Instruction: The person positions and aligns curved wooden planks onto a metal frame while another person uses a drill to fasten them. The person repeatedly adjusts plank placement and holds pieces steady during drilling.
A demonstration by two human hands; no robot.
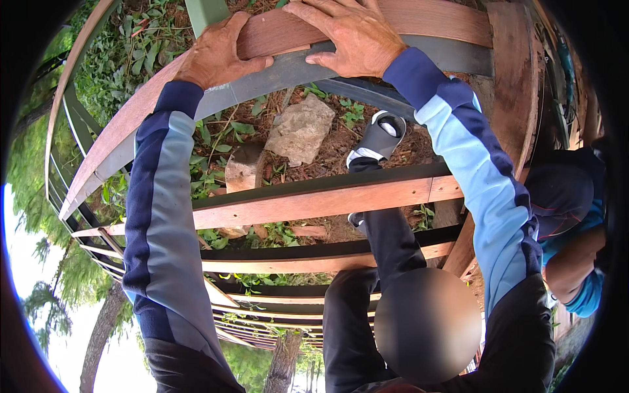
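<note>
Both your hands lie on 1 reddish wooden plank (419,19) that sits along a grey metal rail (275,75) at the top of the frame. Your left hand (219,56) is flat on the plank's left stretch, its fingers close together and curled over the far edge, the thumb on the near edge. Your right hand (350,33) rests just beside it, fingers spread wide across the plank with the tips reaching down onto the rail. Neither hand is closed around anything.

Below your arms run 2 more wooden slats (314,203) on dark bars. Through the gaps you can see a pale rock (300,131) on leaf litter, and a grey and white shoe (383,134) on a dark-trousered leg, probably belonging to another person standing below; the view there is crowded. A second person in blue (570,229) crouches at the right edge.
</note>
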